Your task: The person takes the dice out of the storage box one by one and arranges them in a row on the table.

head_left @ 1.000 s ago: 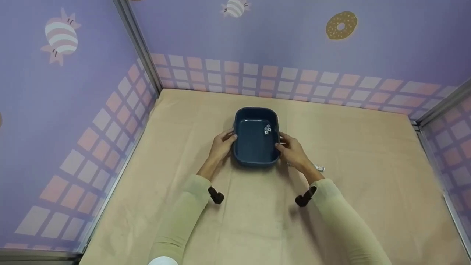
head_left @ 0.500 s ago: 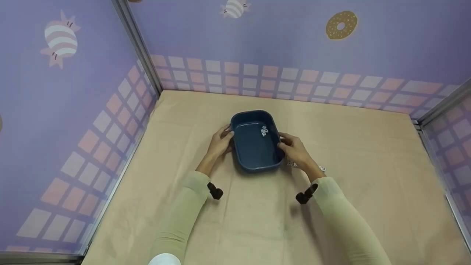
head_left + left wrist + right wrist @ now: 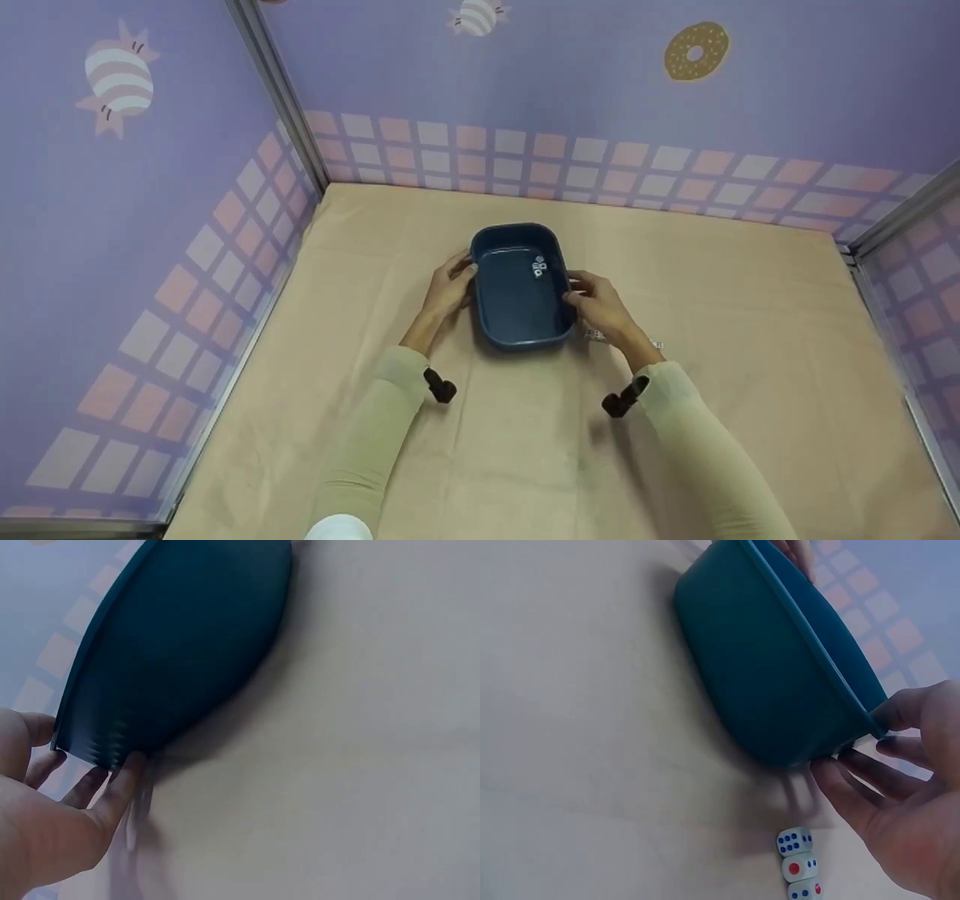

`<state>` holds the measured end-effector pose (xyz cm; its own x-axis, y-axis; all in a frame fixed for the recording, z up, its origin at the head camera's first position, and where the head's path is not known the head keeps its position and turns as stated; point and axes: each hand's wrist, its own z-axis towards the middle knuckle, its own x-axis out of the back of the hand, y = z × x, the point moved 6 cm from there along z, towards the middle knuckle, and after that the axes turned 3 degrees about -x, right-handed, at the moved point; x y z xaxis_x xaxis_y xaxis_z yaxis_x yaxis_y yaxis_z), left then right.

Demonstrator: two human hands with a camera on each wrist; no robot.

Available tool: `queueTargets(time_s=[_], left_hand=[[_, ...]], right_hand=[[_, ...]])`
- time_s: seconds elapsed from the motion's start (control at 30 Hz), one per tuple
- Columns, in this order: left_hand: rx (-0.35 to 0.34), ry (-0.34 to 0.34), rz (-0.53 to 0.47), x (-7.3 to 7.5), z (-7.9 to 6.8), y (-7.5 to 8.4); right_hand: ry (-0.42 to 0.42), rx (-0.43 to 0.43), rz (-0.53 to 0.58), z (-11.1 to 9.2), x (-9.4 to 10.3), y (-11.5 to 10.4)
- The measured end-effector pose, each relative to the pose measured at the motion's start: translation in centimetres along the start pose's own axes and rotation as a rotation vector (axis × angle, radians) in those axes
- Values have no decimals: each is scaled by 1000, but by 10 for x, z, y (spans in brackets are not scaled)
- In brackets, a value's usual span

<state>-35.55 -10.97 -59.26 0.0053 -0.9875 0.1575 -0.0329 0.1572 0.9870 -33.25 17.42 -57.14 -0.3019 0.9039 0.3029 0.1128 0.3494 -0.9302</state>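
1. Fingers of a person's left hand [image 3: 448,291] and right hand [image 3: 600,304] grip opposite sides of a deep blue rectangular tub [image 3: 517,307] with rounded corners, thumbs at the rim.
2. Smooth and apparently plastic, the tub is over the middle of a beige cloth-covered table [image 3: 720,427]; whether its base touches down cannot be told.
3. Work looks partway along: a cluster of small white dice [image 3: 537,273] is already inside, near the tub's right wall, exact count unclear.
4. Left to do, seemingly: the tub is not yet released, and a row of white cube-shaped dice with blue and red pips [image 3: 800,868] lies outside, by its near right corner.
5. Partly in the way, the right wrist hides some of that row from the head view.
6. Lavender printed wall panels [image 3: 570,82] and silver metal posts [image 3: 281,90] stand beyond; black wrist mounts [image 3: 441,388] sit at pale green sleeves [image 3: 367,435].
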Motion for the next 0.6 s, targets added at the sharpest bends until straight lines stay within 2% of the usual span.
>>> queueTargets(time_s=[0.13, 0.3, 0.43, 0.53, 0.6], left_hand=[[17, 9, -1, 4, 2, -2], [30, 10, -36, 6, 2, -4], [20, 3, -71, 1, 2, -4], [23, 4, -77, -3, 2, -6], [33, 8, -83, -5, 1, -8]], right_hand=[[24, 10, -6, 1, -8, 6], [31, 67, -142, 4, -9, -1], [98, 194, -304, 8, -3, -22], [165, 314, -370, 12, 0, -39], [174, 375, -380, 15, -1, -47]])
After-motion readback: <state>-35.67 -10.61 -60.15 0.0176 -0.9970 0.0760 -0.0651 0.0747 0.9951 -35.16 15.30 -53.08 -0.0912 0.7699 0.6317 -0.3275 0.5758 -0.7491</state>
